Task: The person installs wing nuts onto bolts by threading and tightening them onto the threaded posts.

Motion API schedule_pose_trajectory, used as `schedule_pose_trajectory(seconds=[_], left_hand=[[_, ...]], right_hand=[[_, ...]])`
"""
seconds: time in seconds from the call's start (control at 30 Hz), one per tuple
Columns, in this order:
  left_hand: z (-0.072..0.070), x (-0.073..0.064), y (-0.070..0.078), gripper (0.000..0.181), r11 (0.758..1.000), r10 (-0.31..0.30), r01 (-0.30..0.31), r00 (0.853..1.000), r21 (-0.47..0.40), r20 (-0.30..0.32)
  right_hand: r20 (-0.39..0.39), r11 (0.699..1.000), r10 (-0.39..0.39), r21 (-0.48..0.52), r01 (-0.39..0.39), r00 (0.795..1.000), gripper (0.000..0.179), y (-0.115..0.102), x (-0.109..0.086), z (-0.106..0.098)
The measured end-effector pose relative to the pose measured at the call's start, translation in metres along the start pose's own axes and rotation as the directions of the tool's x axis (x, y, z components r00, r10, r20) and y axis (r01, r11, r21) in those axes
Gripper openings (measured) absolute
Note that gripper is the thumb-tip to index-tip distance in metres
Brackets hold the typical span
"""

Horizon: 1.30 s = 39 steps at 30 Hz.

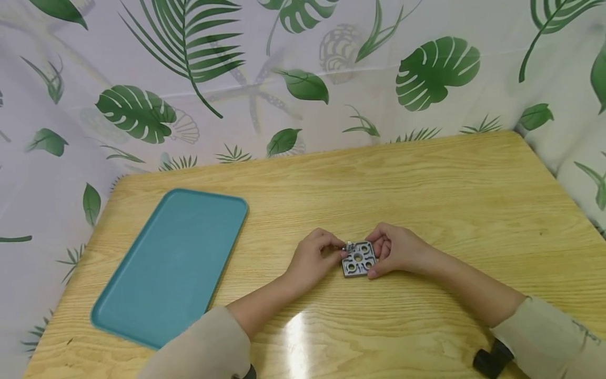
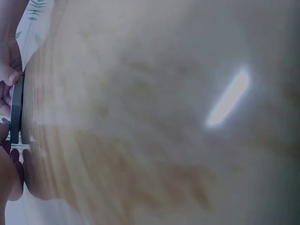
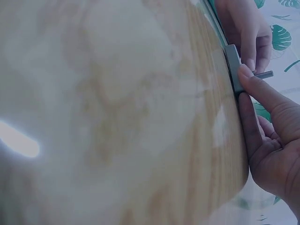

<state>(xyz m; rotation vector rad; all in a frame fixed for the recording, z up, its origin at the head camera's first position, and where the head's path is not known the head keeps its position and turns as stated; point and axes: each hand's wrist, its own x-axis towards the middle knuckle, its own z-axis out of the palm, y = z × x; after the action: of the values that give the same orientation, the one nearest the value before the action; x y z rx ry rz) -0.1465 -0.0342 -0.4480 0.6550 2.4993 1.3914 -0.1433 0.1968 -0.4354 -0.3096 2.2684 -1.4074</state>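
A square grey metal plate (image 1: 360,267) with round holes and raised ribs lies on the wooden table in the head view. My right hand (image 1: 402,250) grips its right edge between thumb and fingers. At the plate's upper left corner, my left hand (image 1: 311,260) pinches a small metal screw (image 1: 349,245). The right wrist view has the plate (image 3: 234,68) edge-on, with the threaded end of the screw (image 3: 266,74) sticking out past the right thumb. Fingers partly hide how the screw sits in the corner. Only the plate's dark side (image 2: 17,110) shows in the left wrist view.
On the left of the wooden table (image 1: 426,184) lies a teal rectangular tray (image 1: 175,263) with a low rim. A leaf-patterned cloth (image 1: 303,121) hangs behind the table and along its sides. A dark object (image 1: 492,360) sits by the right sleeve.
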Motion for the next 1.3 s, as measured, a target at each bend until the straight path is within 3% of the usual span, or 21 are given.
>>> schedule_pose_trajectory(seconds=[0.23,0.53,0.93,1.03,1.17,1.3], left_hand=[[-0.006,0.016,-0.003,0.016,0.996,0.046,-0.053,0.994,0.07,0.1],[-0.011,0.031,0.0,0.023,0.989,0.108,-0.13,0.965,0.075,0.241],[-0.013,0.036,0.003,0.032,0.988,0.089,-0.129,0.924,0.084,0.371],[-0.013,0.03,0.001,0.035,0.992,0.075,-0.103,0.939,0.067,0.334],[-0.012,0.016,0.0,0.039,1.0,0.011,-0.011,0.982,-0.001,0.188],[-0.004,0.006,0.001,0.032,0.999,-0.016,0.018,0.998,-0.033,0.062]], right_hand=[[0.005,1.0,0.004,0.001,-0.004,1.0,0.067,0.002,0.0,0.0],[0.004,1.0,0.01,0.004,-0.01,1.0,0.067,0.004,0.002,0.0],[-0.002,1.0,0.016,-0.012,-0.016,1.0,0.068,0.007,0.002,0.0],[-0.001,1.0,0.007,-0.007,-0.007,1.0,0.068,0.007,0.001,0.0],[-0.006,1.0,-0.004,-0.009,0.004,1.0,0.068,0.006,0.001,0.001],[-0.012,1.0,-0.003,-0.012,0.003,1.0,0.068,0.004,0.0,0.0]])
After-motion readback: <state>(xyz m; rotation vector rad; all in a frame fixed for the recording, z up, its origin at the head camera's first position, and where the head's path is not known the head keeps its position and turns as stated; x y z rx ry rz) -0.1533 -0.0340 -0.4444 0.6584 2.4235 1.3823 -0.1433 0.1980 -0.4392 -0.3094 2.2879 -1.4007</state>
